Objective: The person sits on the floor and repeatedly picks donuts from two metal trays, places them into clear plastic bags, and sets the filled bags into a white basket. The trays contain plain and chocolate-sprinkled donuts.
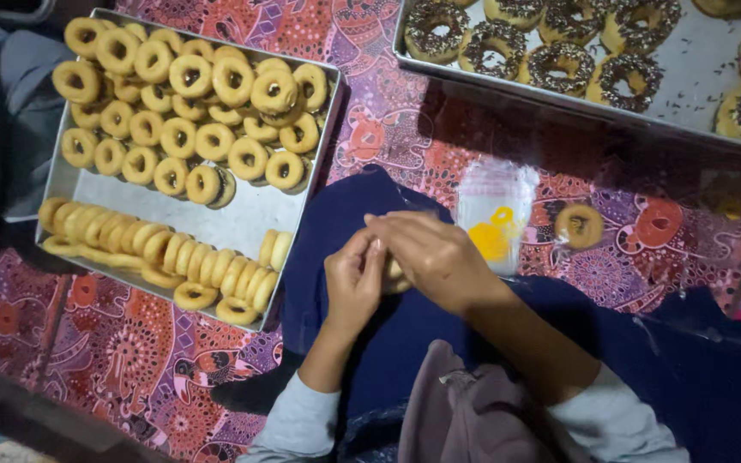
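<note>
Left: steel tray crowded with plain doughnuts.
Front: plastic bags, lone doughnut.
Far right: sprinkled tray.
Open: patterned cloth between trays, probably passable.

Dim light, patterned floor cloth.

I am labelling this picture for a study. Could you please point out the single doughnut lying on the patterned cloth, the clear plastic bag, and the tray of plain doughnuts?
single doughnut (579,225): head view, on its ring.
clear plastic bag (495,210): head view, its middle.
tray of plain doughnuts (250,214): head view, bare metal floor.
</note>
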